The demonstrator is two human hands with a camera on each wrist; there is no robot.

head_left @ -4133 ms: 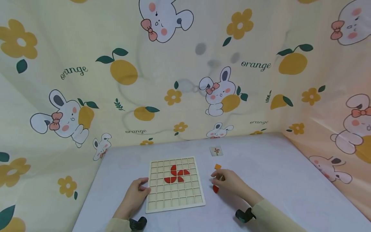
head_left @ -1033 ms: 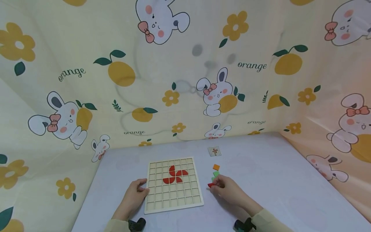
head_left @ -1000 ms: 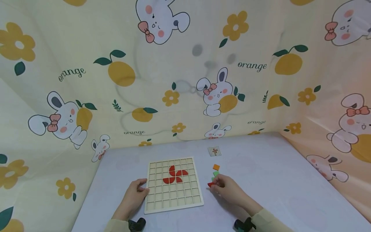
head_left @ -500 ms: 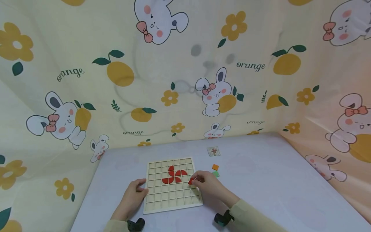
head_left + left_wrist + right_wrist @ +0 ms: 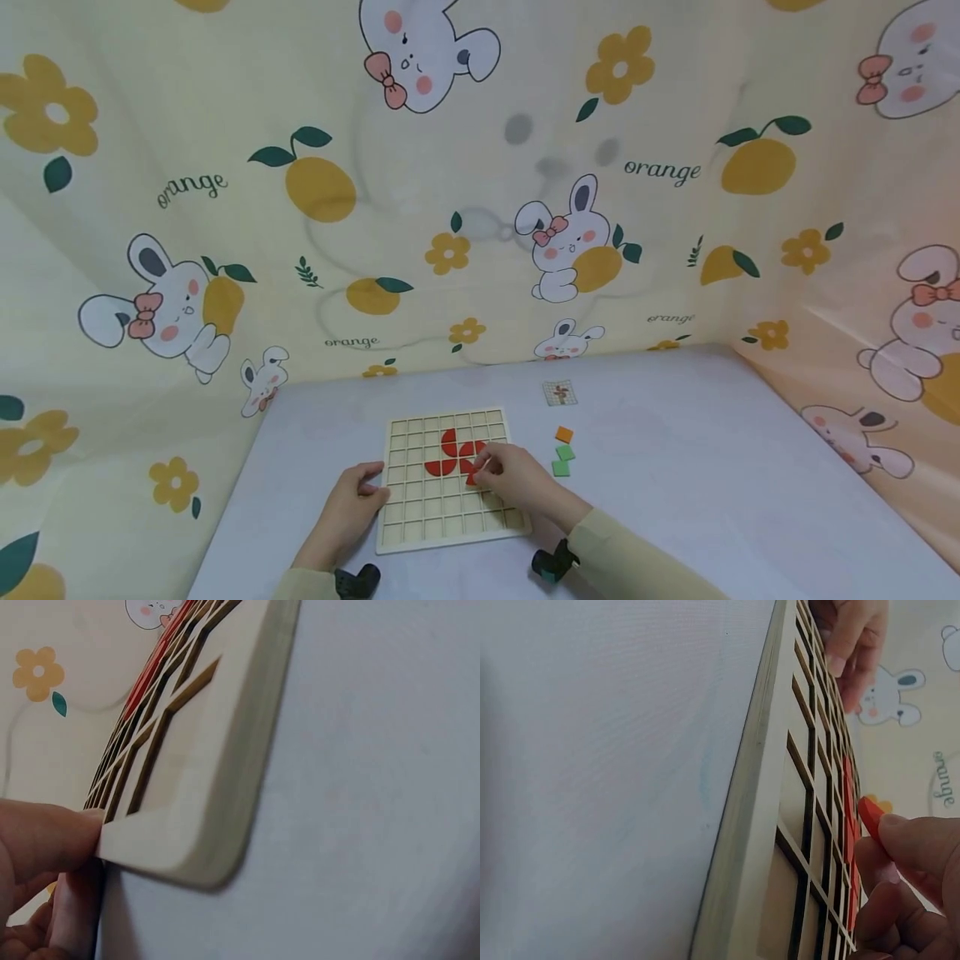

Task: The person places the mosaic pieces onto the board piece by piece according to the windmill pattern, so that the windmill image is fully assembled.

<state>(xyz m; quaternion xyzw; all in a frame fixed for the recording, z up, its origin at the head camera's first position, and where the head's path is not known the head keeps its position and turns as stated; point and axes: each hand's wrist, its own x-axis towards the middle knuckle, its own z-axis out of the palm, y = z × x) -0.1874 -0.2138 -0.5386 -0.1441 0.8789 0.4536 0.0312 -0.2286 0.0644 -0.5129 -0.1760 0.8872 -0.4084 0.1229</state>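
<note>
A cream grid board (image 5: 411, 518) lies on the table, divided into small square cells. My left hand (image 5: 347, 507) grips its left edge, and the left wrist view has the thumb (image 5: 56, 836) on the rim with a finger against the side. Above the board's middle right, my right hand (image 5: 521, 482) pinches a small red piece (image 5: 871, 814) between thumb and fingers, tilted and clear of the cells in the right wrist view. Several red curved pieces (image 5: 439, 468) sit in the cells as a pinwheel, partly covered by the right fingers.
Right of the board lie an orange square (image 5: 564, 434) and two green squares (image 5: 561, 468). Behind them is a small pattern card (image 5: 560, 392) with a red pinwheel on a grid. A patterned cloth (image 5: 405, 192) hangs behind the white-covered table (image 5: 675, 467).
My right hand has taken the red piece from beside the green squares and carried it left over the board, close to the pinwheel. The left hand stays on the board's edge.
</note>
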